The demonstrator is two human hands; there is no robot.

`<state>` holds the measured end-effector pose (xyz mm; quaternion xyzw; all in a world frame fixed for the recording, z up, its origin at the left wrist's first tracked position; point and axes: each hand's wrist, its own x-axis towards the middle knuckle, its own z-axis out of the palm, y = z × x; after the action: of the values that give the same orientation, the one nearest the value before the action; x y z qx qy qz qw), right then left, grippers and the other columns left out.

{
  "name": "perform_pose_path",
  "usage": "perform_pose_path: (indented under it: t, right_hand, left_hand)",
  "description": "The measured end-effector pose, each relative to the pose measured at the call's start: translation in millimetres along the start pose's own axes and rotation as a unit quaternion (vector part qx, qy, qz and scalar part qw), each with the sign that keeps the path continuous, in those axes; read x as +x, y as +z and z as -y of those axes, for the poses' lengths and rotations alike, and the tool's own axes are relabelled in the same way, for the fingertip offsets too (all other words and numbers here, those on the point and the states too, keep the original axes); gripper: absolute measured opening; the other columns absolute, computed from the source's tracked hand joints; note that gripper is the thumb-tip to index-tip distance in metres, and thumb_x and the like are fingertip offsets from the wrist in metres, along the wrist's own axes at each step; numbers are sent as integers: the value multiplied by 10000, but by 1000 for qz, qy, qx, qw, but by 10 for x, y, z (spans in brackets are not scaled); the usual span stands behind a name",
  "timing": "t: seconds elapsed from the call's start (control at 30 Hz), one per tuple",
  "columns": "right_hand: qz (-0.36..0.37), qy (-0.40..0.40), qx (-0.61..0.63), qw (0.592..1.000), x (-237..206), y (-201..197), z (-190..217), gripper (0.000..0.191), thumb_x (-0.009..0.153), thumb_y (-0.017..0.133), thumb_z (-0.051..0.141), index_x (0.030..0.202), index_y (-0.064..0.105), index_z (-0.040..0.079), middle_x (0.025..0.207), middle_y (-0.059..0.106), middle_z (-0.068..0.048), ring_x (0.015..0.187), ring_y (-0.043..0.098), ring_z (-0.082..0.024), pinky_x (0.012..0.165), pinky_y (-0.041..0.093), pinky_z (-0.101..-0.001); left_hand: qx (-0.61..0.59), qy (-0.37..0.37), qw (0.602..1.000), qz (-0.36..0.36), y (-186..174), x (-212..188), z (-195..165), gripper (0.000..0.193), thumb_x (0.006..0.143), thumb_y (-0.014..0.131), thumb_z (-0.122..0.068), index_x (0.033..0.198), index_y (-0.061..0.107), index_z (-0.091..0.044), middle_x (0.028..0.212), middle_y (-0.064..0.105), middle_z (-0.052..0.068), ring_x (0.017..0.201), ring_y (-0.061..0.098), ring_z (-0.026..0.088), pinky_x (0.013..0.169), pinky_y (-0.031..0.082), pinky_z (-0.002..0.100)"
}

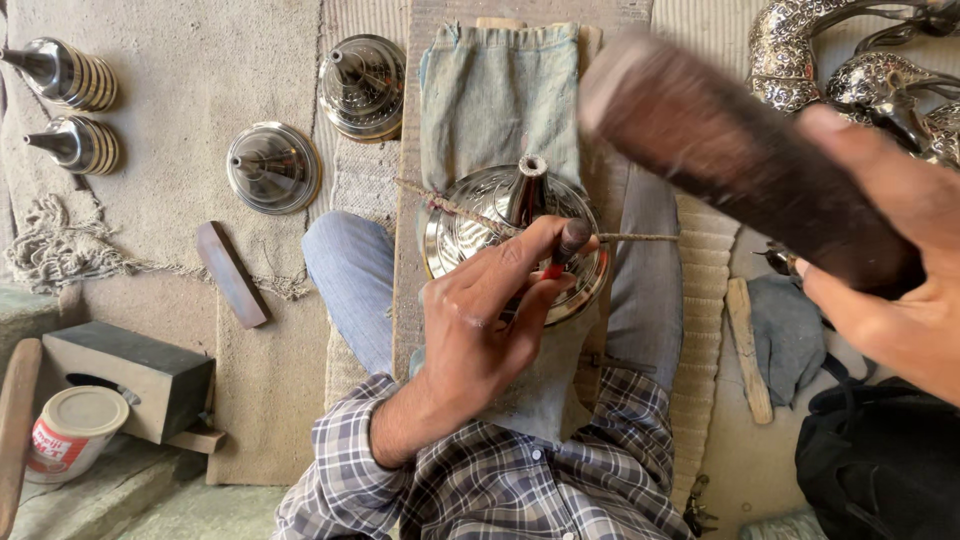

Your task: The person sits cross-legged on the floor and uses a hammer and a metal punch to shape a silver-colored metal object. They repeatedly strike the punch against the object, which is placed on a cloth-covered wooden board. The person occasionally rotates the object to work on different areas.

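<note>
A shiny engraved metal lid (470, 225) with a tall central spout lies on a wooden board (410, 300) across my lap, tied down by a twine cord (440, 205). My left hand (480, 320) grips a small dark chisel (570, 243) whose tip rests on the lid's right side. My right hand (895, 265) is raised close to the camera and holds a thick dark wooden mallet (740, 155), blurred, above and to the right of the lid. A grey-blue cloth (495, 95) hangs over the board's far end.
Several similar metal lids and spouted pieces sit on the mat: (272, 167), (362, 85), (62, 72), (75, 145). Ornate curved metal parts (850, 70) lie top right. A wooden block (232, 275), a dark box (130, 375), a white tin (70, 430) and a black bag (880, 465) surround me.
</note>
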<state>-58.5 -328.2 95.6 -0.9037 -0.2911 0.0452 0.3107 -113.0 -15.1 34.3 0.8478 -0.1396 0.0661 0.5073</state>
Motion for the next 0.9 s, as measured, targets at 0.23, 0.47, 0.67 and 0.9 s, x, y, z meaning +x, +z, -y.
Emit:
perform_pose_path:
  t: [0.23,0.47,0.67,0.9]
  right_hand:
    - [167,153,-64,972,6,9,6,960,832,686,-17,1647,283,289,920,666,-14,669,661,-106,611,565,-237]
    - [-10,147,-10,989,-154,102,52,947,758,706,-56,1607,325,119,1049,661,-192,807,706,-252,679,591,-349]
    - [40,198,-79,976,-392,215,101,728,811,798,-6,1451,476,125,938,684,-171,726,707,-251,695,618,-351]
    - [-50,134,-34,989,-595,540,199,896,765,778,-49,1548,380,126,1099,694,-237,888,733,-282,694,635,-334]
  left_hand:
    - [0,-25,1000,19,-44,31,-12,526,948,777,-76,1433,575,-101,1159,786,71,867,801,161,717,662,278]
    - [-2,12,997,76,-107,118,-2,588,941,716,23,1483,554,-136,1176,782,38,965,807,174,798,669,311]
    - [3,53,987,152,-125,252,32,609,939,668,-2,1503,524,-180,1205,780,40,980,794,168,798,667,319]
    - [-17,128,967,221,-128,411,93,549,994,719,-144,1492,492,-196,1179,769,40,969,778,189,814,654,330]
